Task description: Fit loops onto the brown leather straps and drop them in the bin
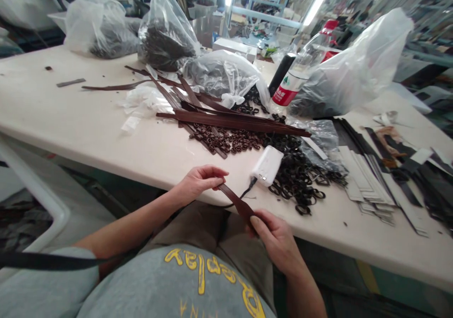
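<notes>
A short brown leather strap (238, 202) stretches between my two hands at the near edge of the white table (88, 124). My left hand (200, 181) pinches its upper end with closed fingers. My right hand (278, 240) grips its lower end, fingers curled round it. Just beyond lie a pile of long brown straps (226, 115), a heap of small brown loops (226, 141) and a heap of black rings (297, 176).
A white power bank (267, 165) with a cable sits near my hands. Plastic bags of parts (166, 35) (357, 68) and a bottle (300, 75) stand behind. Grey and black strips (371, 181) lie stacked to the right. Other worktables show in the background.
</notes>
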A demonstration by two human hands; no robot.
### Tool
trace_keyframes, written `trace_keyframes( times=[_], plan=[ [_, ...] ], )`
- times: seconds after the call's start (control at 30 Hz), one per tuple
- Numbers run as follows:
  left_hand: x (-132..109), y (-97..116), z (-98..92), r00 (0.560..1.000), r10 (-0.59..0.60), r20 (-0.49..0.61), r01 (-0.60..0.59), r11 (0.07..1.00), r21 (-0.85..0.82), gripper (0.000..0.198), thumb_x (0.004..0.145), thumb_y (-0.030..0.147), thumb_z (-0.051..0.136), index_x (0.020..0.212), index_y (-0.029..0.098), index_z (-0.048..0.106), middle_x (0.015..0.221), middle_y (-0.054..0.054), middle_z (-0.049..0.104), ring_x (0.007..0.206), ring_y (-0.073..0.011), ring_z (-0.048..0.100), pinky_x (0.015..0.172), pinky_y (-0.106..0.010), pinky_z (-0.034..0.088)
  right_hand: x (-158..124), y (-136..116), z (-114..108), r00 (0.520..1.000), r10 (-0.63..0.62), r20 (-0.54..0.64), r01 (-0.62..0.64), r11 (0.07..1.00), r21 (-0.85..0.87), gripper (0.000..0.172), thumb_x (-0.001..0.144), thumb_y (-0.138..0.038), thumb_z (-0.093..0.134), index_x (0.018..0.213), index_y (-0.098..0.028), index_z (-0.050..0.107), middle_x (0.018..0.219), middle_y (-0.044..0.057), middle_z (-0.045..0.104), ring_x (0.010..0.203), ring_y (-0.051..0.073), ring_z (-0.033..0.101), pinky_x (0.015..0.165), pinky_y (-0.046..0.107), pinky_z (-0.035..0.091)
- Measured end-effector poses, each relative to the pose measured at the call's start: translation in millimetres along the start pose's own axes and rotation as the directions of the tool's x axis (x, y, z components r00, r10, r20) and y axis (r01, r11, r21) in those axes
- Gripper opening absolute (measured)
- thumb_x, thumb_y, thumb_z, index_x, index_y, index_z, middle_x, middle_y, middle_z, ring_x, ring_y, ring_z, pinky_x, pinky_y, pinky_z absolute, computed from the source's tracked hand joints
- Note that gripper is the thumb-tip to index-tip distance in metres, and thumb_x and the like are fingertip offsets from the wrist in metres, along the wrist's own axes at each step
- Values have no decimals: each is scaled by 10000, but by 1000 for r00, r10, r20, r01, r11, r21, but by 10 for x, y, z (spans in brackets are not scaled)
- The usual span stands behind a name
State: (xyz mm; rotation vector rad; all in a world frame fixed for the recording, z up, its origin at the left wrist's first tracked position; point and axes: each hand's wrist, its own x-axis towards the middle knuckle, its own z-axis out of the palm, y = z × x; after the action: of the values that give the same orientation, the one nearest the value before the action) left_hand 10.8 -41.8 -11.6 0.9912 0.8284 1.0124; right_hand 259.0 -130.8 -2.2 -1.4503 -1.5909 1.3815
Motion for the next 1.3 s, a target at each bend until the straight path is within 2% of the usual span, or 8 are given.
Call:
trace_keyframes(
  times=[0.3,0.4,0.53,0.87,0.97,1.07,1.13,1.3],
  plan=[
    [-178,-95,217,988,-112,108,119,991,-59,335,715,321,852,976,146,737,831,-22,689,718,-129,651,708,-234,530,290,-229,346,998,-43,-49,48,995,91,267,937,-428,588,866,-179,654,662,-11,621,582,134,580,555,230,475],
    [-184,-140,241,992,-89,92,94,994,-53,350,716,308,853,1010,159,736,858,-16,670,704,-111,633,668,-207,507,266,-214,407,979,-126,-159,118,991,-61,179,911,-372,645,971,-206,668,765,-7,670,660,149,615,625,253,491],
    [-167,-212,249,996,-69,64,75,993,-92,385,726,313,850,1067,186,726,913,-12,648,721,-113,638,690,-221,515,232,-144,450,912,-300,-279,202,922,-331,183,892,-312,680,1060,-239,675,934,8,714,831,189,667,772,300,508],
    [-120,-269,291,999,-43,29,46,996,-82,438,699,356,868,1066,163,726,898,-34,646,625,-86,561,590,-195,453,290,-23,442,840,-486,-241,367,836,-408,134,969,-273,567,998,-220,687,871,22,698,780,176,667,710,256,525],
    [-102,-254,229,993,-36,109,38,999,-20,396,736,384,842,1043,158,734,901,-47,665,679,-117,591,646,-219,468,289,-13,425,833,-511,-211,401,821,-406,145,972,-279,559,957,-217,689,814,18,683,722,163,660,654,232,518],
    [-75,-159,127,946,39,322,-114,969,219,274,826,382,762,992,164,763,895,-67,685,794,-183,634,731,-260,487,270,24,416,837,-506,-209,395,823,-409,160,967,-301,562,918,-220,691,772,12,665,692,158,652,636,223,506],
    [-55,-87,60,893,91,441,-283,875,392,217,880,357,710,987,181,779,880,-74,697,828,-207,654,769,-269,490,259,66,422,843,-490,-222,377,832,-408,187,972,-320,550,893,-218,685,756,15,651,685,162,646,639,233,493],
    [-23,-60,-29,811,127,571,-510,633,583,185,918,297,699,1064,203,764,887,-91,727,815,-219,686,763,-258,505,269,167,445,852,-492,-177,383,818,-429,229,997,-349,518,904,-216,681,755,40,642,683,179,624,645,264,475]
  ],
)
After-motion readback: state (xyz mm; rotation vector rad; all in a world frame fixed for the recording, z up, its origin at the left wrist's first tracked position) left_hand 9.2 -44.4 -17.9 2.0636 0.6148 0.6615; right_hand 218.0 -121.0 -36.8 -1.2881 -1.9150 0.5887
